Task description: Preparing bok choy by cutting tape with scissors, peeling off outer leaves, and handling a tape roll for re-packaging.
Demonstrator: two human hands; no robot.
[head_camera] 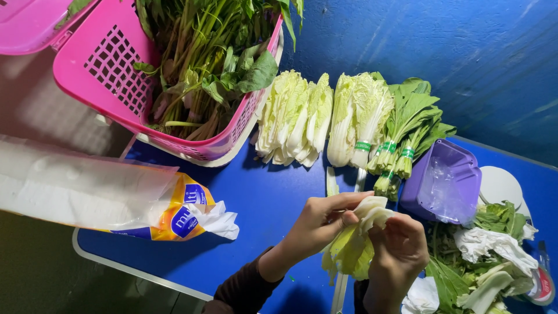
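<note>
Both my hands hold one small head of pale green cabbage [356,247] above the blue table [261,197]. My left hand [319,224] grips its white stem end from the left, thumb and fingers pinched on an outer leaf. From the right, my right hand [398,253] clasps the same head, fingers curled around it. Beyond them lie loose cabbage heads [293,119] and banded bundles of cabbage and leafy greens [386,125].
A pink basket [110,67] full of long-stemmed greens stands at the back left. A pack of plastic bags [99,195] lies at the left. A purple tub [444,180] and a heap of trimmed leaves [485,261] sit at the right.
</note>
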